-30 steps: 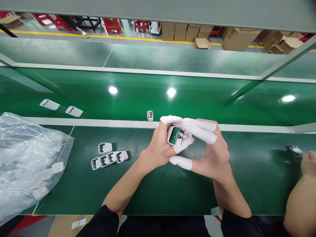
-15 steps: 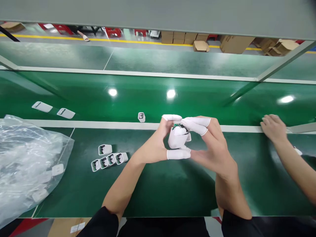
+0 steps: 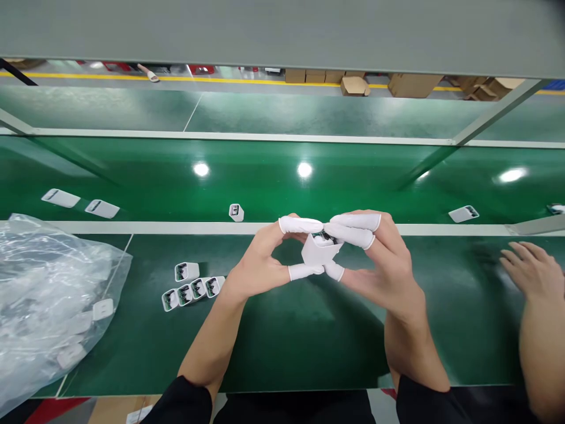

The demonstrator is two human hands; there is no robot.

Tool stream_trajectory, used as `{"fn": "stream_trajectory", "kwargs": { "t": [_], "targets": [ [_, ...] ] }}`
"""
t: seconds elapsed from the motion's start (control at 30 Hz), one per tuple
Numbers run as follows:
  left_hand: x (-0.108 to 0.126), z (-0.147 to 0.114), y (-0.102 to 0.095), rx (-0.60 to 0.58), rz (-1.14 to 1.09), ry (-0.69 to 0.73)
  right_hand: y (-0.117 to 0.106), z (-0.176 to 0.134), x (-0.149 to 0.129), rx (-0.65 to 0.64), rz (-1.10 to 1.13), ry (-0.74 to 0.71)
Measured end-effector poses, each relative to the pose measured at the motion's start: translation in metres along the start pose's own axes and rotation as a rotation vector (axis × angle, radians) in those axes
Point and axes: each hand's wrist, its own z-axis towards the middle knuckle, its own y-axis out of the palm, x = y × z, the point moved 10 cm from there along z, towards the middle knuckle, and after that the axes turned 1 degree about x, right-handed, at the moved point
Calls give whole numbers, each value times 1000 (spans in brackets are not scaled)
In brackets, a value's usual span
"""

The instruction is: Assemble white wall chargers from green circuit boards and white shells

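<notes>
Between my two hands, above the green worktop, is a white plastic charger housing (image 3: 316, 252) with part of a green circuit board and dark leads at its upper opening. My left hand (image 3: 260, 262) pinches it from the left, thumb below and index finger at the top. From the right, my right hand (image 3: 386, 259) grips it too, its fingertips at the board end and thumb underneath. White finger cots cover the fingertips. The fingers hide part of the opening. Left of my left forearm stand several similar housings (image 3: 185, 293) with boards inside.
A clear plastic bag (image 3: 53, 306) of white parts lies at the left. Beyond the white rail (image 3: 198, 228), a green belt (image 3: 265, 182) carries several housings, including one at the right (image 3: 463, 214). A co-worker's hand (image 3: 536, 271) is over the right worktop. A grey shelf (image 3: 282, 35) spans overhead.
Both hands still hold the housing, now turned so less of its opening shows. Housings on the belt have shifted left. The co-worker's hand has drawn back from the rail; a housing now lies there.
</notes>
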Motion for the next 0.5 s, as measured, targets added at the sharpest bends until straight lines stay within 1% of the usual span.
{"fn": "stream_trajectory", "kwargs": {
  "t": [0.1,0.23,0.37,0.5],
  "targets": [
    [3,-1,-3,3,25,9,3,-2,-3,-22,27,-20],
    [6,-1,-3,0,6,11,7,-4,-7,-61,18,-57],
    [6,1,0,-14,37,3,8,-4,-8,-60,26,-58],
    [1,0,3,-52,16,-2,11,-4,-5,-109,47,-36]
  ]
}}
